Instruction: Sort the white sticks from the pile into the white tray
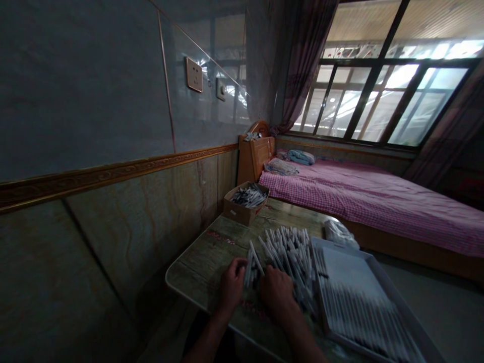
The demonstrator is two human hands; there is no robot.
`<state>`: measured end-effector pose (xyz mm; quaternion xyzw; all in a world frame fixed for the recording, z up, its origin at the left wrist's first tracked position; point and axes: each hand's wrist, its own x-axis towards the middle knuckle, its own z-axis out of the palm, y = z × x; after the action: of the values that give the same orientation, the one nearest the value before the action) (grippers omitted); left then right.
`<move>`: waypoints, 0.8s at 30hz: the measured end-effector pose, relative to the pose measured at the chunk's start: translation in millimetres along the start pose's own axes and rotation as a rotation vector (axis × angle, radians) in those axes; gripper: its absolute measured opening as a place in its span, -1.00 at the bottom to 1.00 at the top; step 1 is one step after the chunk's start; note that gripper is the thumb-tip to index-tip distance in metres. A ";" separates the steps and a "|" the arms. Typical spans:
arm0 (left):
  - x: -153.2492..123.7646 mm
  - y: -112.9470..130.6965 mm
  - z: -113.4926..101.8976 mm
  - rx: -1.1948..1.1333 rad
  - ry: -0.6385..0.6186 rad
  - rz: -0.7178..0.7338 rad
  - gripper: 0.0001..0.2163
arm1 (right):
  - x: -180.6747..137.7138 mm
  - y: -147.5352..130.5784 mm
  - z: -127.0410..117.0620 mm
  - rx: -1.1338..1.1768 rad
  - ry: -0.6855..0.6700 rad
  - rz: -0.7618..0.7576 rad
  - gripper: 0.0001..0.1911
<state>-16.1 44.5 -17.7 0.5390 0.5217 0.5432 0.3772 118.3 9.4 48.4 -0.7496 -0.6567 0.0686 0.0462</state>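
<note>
My left hand [232, 282] is curled against the left side of a small bunch of white pen-like sticks [249, 272], its fingertips touching them. My right hand [278, 292] is closed at the lower end of a slanting white stick [256, 256]; its fingertips are partly hidden. Just beyond and to the right lies a large heap of similar white sticks [289, 249] with dark parts. Right of the heap, a pale shallow tray [351, 267] holds many sticks lined up side by side, with a few more along its far left edge.
An open cardboard box [238, 214] of dark and white sticks stands at the table's [200, 262] far corner by the wall. A clear plastic bag [340, 234] lies behind the tray. A bed [340, 189] with a pink checked cover is beyond, under the window.
</note>
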 end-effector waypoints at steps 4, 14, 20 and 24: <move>-0.8 2.2 -0.3 -0.020 -0.028 -0.014 -0.83 | -5.6 6.6 -3.9 0.005 0.024 0.017 -0.72; -7.6 19.1 -1.2 -0.230 -0.188 -0.032 -0.67 | -37.4 -2.0 19.8 0.172 0.073 -0.099 -0.81; -8.0 16.4 -6.2 -0.421 0.087 -0.126 -0.58 | -39.7 15.8 32.0 0.417 0.178 -0.027 -0.73; -7.8 14.0 -8.0 -0.397 0.165 -0.077 -0.59 | -38.9 30.1 24.4 0.279 0.174 0.067 -0.67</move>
<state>-20.7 33.3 -4.7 0.3877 0.4537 0.6627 0.4524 138.7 -33.6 21.2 -0.7606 -0.6088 0.0956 0.2041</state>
